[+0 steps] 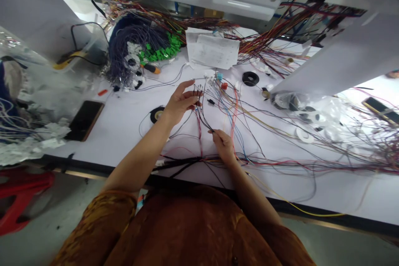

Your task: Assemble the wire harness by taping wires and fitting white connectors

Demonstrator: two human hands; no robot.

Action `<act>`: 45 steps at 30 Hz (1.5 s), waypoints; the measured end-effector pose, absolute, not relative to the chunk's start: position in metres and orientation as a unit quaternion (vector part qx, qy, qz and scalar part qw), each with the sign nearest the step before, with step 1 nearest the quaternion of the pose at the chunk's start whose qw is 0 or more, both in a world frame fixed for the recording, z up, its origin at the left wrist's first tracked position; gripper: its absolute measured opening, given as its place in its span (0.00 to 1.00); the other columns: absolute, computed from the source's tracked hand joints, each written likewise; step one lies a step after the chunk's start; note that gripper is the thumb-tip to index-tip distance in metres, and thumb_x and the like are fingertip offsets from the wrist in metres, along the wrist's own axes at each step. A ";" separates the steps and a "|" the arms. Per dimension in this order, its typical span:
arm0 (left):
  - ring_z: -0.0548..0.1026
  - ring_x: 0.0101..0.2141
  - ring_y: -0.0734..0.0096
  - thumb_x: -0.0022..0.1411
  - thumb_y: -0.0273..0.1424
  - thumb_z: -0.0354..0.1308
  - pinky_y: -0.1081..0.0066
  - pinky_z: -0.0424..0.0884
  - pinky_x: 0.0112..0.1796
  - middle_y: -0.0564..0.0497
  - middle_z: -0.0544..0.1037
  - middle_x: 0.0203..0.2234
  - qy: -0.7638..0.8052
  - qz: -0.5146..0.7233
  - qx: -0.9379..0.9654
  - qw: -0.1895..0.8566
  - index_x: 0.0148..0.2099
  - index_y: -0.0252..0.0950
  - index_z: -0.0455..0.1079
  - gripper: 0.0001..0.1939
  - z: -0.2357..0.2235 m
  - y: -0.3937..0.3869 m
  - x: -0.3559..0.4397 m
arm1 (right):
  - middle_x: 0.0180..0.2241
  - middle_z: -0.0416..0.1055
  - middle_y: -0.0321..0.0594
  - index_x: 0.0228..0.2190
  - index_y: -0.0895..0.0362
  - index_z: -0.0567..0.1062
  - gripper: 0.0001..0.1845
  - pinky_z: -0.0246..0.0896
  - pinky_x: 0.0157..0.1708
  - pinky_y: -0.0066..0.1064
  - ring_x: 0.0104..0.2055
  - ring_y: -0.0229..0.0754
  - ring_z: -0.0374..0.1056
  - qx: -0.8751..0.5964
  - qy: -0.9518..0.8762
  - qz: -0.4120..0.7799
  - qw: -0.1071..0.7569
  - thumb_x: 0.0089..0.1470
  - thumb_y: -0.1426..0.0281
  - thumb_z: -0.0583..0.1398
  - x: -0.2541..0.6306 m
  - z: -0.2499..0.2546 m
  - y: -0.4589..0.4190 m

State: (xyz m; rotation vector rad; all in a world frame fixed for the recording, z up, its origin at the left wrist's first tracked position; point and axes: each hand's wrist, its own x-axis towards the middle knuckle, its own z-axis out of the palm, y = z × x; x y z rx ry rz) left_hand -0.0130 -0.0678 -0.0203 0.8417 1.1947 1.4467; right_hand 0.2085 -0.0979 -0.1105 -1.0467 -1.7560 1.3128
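Several thin black wires [204, 119] run between my two hands, their small terminal ends standing up at the upper end. My left hand [181, 102] has these wires across its fingers near that end, with the index finger raised and the thumb near the other fingers. Lower down, my right hand [223, 144] pinches the same wires between thumb and fingers. Just right of my left hand lies a small black connector [211, 102]. A red connector [224, 86] and a light blue connector [219, 76] sit beyond it on the white table [131, 104].
A wire bundle [277, 162] runs along the table's front edge. Behind are green connectors [162, 50] on dark blue wires, papers [215, 50] and a black tape roll [250, 78]. Another tape roll [156, 114] and a phone [84, 120] lie left. A red stool [21, 195] stands below.
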 end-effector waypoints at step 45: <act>0.74 0.26 0.77 0.58 0.36 0.66 0.76 0.65 0.24 0.45 0.78 0.39 0.497 0.513 0.175 0.678 0.36 0.31 0.73 0.12 -0.049 -0.133 0.040 | 0.20 0.61 0.29 0.28 0.56 0.72 0.18 0.51 0.19 0.23 0.20 0.29 0.56 -0.398 -0.419 0.686 0.442 0.51 0.53 0.62 0.208 -0.110 -0.086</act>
